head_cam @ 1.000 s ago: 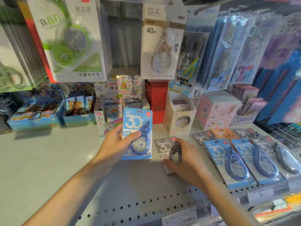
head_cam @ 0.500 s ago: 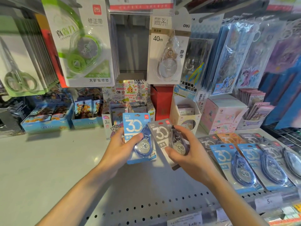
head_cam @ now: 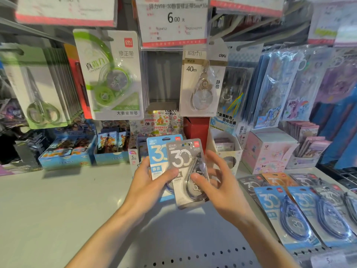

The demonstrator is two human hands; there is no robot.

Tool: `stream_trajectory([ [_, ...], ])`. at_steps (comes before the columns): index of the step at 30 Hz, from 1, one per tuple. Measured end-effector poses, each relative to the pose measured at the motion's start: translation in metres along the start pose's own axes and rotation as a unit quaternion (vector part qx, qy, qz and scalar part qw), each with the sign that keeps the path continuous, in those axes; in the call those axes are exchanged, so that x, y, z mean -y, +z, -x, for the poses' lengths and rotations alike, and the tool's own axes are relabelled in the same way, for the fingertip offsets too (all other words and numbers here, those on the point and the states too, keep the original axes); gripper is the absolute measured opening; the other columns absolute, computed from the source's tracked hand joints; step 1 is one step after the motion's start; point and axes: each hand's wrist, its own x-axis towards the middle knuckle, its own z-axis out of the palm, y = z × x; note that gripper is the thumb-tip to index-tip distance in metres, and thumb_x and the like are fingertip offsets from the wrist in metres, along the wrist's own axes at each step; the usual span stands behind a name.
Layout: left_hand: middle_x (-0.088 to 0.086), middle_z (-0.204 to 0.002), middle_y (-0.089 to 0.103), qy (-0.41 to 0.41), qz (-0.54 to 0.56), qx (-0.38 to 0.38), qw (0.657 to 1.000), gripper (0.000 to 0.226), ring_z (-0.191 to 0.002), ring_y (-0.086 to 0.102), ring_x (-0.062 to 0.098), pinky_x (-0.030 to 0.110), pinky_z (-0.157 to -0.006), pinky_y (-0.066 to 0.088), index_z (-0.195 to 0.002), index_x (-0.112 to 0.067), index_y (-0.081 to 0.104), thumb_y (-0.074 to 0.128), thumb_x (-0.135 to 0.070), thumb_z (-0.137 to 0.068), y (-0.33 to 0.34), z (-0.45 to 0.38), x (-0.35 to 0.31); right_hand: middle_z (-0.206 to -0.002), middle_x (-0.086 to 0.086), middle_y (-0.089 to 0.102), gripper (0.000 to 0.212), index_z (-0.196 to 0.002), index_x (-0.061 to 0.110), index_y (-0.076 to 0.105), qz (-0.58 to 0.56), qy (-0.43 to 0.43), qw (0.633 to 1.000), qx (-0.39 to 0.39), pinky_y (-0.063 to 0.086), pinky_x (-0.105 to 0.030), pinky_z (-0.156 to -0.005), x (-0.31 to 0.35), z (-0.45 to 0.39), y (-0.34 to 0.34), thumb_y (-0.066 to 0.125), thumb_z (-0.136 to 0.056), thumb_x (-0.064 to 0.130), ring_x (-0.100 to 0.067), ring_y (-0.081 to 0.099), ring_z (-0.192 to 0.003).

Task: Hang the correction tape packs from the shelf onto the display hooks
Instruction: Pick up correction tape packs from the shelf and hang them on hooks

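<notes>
While the left hand (head_cam: 148, 187) grips a blue pack (head_cam: 156, 155) printed "30", the right hand (head_cam: 218, 187) pinches a grey pack (head_cam: 182, 161), also "30", overlapping it at 3 o'clock, both above the white shelf (head_cam: 58, 209). More "30" packs (head_cam: 286, 213) lie at 4 o'clock. At 12 o'clock a price tag (head_cam: 173, 20) reads "6.00"; below it hangs a deli "40m" pack (head_cam: 202, 80).

A price tag (head_cam: 172, 20) at top centre reads "6.00". Below it, a white pack (head_cam: 202, 78) shows "deli" and "40m". Blue (head_cam: 156, 155) and grey (head_cam: 183, 161) packs at centre read "30".
</notes>
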Motion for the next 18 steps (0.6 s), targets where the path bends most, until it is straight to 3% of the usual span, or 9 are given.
stream_trajectory([
  [3, 0.000, -0.109, 0.081, 0.039, -0.023, 0.005, 0.999, 0.046, -0.095, 0.078, 0.024, 0.037, -0.071, 0.063, -0.122, -0.020, 0.061, 0.082, -0.011, -0.082, -0.006, 0.003, -0.013, -0.108, 0.011, 0.080, 0.032, -0.121, 0.020, 0.067, -0.049, 0.038, 0.997, 0.048, 0.056, -0.016, -0.079, 0.006, -0.003, -0.001, 0.075, -0.090, 0.025, -0.004, 0.075, -0.099],
  [8, -0.007, -0.113, 0.080, 0.111, -0.049, 0.014, 0.992, 0.055, -0.099, 0.078, 0.016, 0.030, -0.078, 0.063, -0.122, -0.026, 0.062, 0.082, -0.030, -0.071, -0.018, 0.011, -0.043, -0.108, -0.007, 0.081, 0.047, -0.115, 0.010, 0.068, -0.155, 0.028, 0.987, 0.042, 0.058, -0.020, -0.073, 0.018, -0.009, -0.005, 0.079, -0.075, 0.030, -0.017, 0.078, -0.094],
  [11, -0.009, -0.111, 0.080, 0.138, -0.049, 0.009, 0.989, 0.051, -0.097, 0.078, 0.012, 0.020, -0.072, 0.060, -0.120, -0.029, 0.063, 0.082, -0.029, -0.072, -0.027, 0.016, -0.061, -0.108, -0.009, 0.081, 0.046, -0.116, 0.011, 0.068, -0.185, 0.012, 0.982, 0.041, 0.058, -0.021, -0.071, 0.030, -0.016, -0.009, 0.080, -0.074, 0.027, -0.020, 0.078, -0.093],
  [18, -0.001, -0.111, 0.080, 0.193, -0.073, -0.022, 0.978, 0.053, -0.099, 0.078, 0.019, 0.022, -0.075, 0.059, -0.120, -0.023, 0.059, 0.087, -0.024, -0.074, -0.050, 0.020, -0.101, -0.107, -0.010, 0.080, 0.043, -0.110, 0.012, 0.068, -0.186, -0.065, 0.980, 0.014, 0.061, -0.025, -0.076, 0.065, -0.032, -0.008, 0.081, -0.073, 0.031, -0.021, 0.077, -0.094],
])
